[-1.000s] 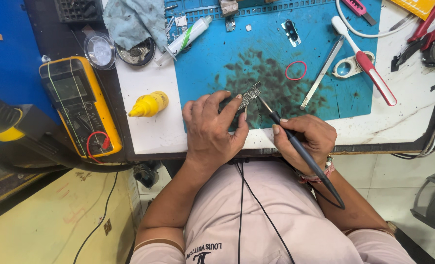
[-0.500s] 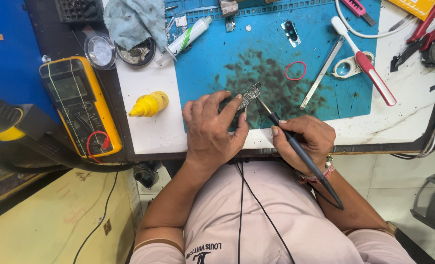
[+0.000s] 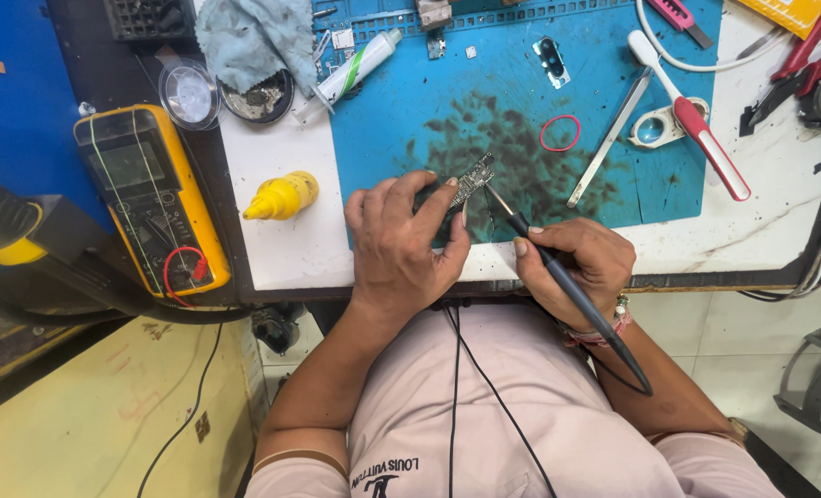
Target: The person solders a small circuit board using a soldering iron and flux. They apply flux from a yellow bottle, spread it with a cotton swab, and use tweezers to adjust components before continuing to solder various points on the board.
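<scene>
- My left hand (image 3: 401, 244) pinches a small dark circuit board with silvery parts (image 3: 470, 182) between fingertips, lifted just above the stained blue work mat (image 3: 484, 83).
- My right hand (image 3: 581, 263) is closed pen-style around a slim black soldering iron with a metal tip (image 3: 544, 263); its cord trails back over my wrist.
- The tip sits at the board's lower edge, touching or nearly so; can't tell which.
- Progress, as a judgement: work on the board looks mid-way. Tip at the board, nothing set down; whether any joint is finished can't be seen.
- The board looks narrow and irregular, packed with tiny parts, tilted; my fingers cover its near end.
- Beyond the grip: a red rubber ring (image 3: 560, 133) and metal tweezers (image 3: 611, 138) lie on the mat.
- Far right of the grip: a red-and-white handled tool (image 3: 692, 120).
- Left of my left hand: a yellow dropper bottle (image 3: 281, 196) on the white table edge (image 3: 291, 249); further left, a yellow multimeter (image 3: 148, 198).
- Far left corner: a white tube (image 3: 355, 66) and a grey cloth (image 3: 254, 41).
</scene>
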